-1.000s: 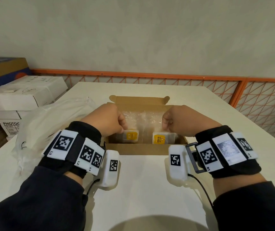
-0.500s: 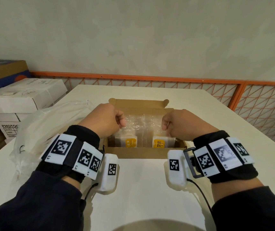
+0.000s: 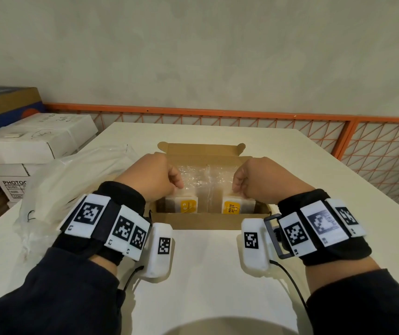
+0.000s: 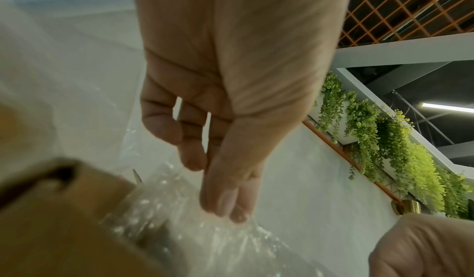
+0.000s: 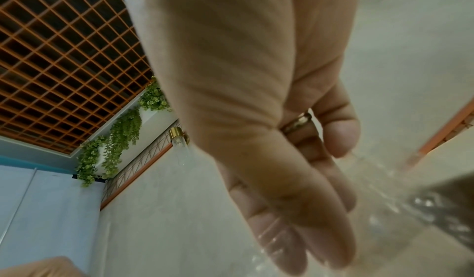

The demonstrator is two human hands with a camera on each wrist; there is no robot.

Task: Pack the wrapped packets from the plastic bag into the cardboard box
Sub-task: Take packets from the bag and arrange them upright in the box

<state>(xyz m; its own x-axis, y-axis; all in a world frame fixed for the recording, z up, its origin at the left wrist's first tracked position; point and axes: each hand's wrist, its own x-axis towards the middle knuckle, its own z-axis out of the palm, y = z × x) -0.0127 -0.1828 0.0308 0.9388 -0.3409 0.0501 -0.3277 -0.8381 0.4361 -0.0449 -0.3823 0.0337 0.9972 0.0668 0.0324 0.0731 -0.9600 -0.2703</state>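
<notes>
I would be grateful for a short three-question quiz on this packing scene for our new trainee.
1. True or false: the cardboard box has its lid closed.
2. What colour are the labels on the wrapped packets in the box?
3. The plastic bag lies on which side of the box: A) the person's left, B) the person's right?

Key: 1 false, the lid is open; 2 yellow; 3 A.

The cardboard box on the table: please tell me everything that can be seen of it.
The cardboard box is plain brown, low and rectangular. It lies open on the white table, its lid flap folded back at the far side. Inside are two wrapped packets with yellow labels, in clear crinkled film. Both hands, left hand and right hand, reach in from above, pinching the film.
</notes>
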